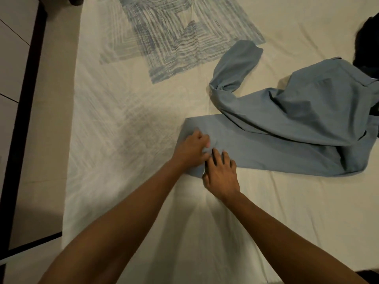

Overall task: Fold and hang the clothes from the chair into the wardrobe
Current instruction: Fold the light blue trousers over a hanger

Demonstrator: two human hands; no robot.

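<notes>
Two hands: both working at the leg end of the trousers (287, 124), close together, nearly touching.
L hand (192, 148): lying on the hem, fingers curled in, pinching a bit of cloth betw. thumb and fingertips.
R hand (221, 175): resting palm-down on the near edge of the same leg, fingers spread and flat, pressing, not gripping.
Trousers: grey-blue, lying on the bed (123, 140) right of centre; one leg running flat toward the hands, other leg bending up and away toward the far side; waist end bunching up at right.
Bed: covered w/ cream sheet, blue-striped square print (180, 33) sitting at far middle.
Dark item (367, 44): at far right edge beside the waist end, too dark to tell what it is.
Floor (18, 58): showing at left past the bed edge.
</notes>
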